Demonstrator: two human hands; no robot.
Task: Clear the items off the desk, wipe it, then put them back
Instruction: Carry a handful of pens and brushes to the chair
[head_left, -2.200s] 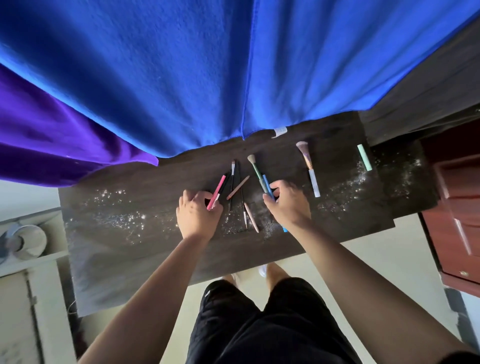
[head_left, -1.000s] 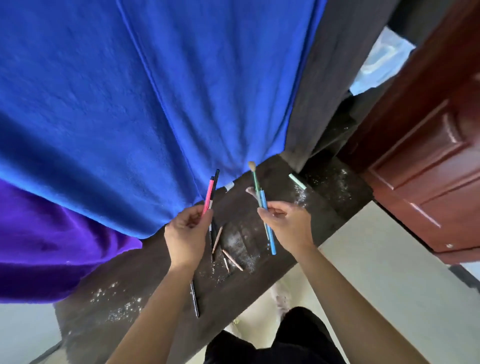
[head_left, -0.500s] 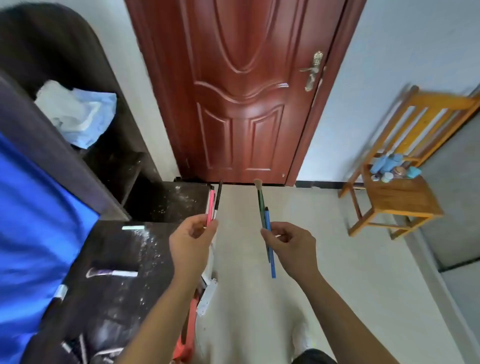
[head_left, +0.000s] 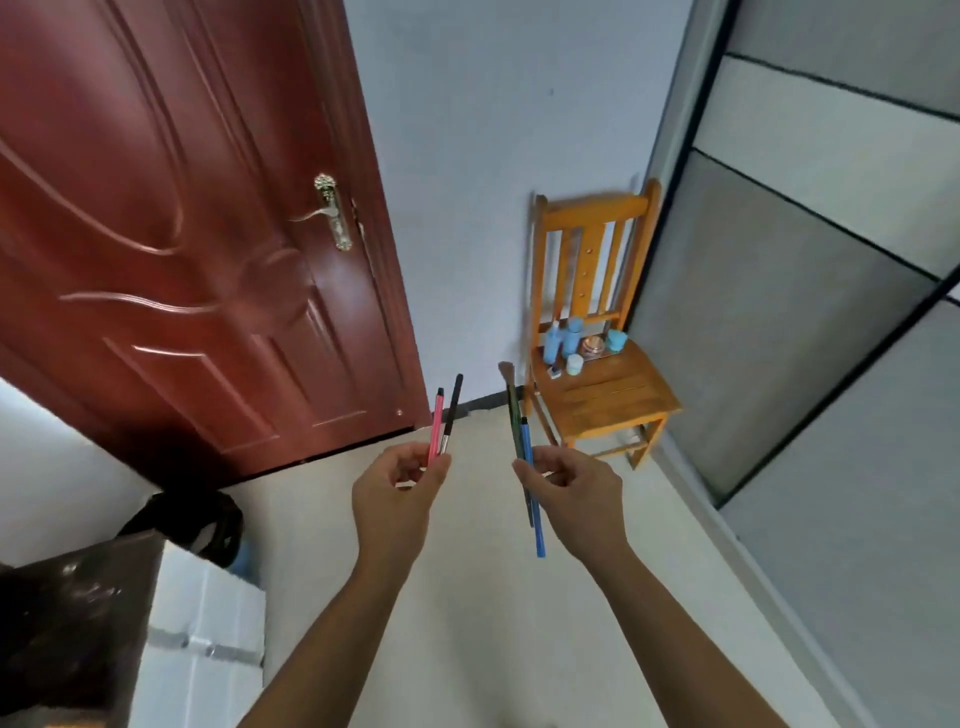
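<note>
Short of the wooden chair (head_left: 608, 400), the left hand (head_left: 400, 493) pinched a pink pen (head_left: 436, 423) and a black pen (head_left: 453, 410) in a closed grip; the right hand (head_left: 571, 488) gripped a makeup brush (head_left: 513, 410) and a blue pen (head_left: 535, 519). The table, in view a second earlier, had gone as the person turned toward the chair, where blue bottles (head_left: 571, 332) already stood. Clearing seemed under way, wiping not yet begun.

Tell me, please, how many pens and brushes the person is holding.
4. The left hand pinches a pink pen and a black pen; the right hand holds a green-handled brush and a blue pen. More could be hidden inside either grip.
</note>
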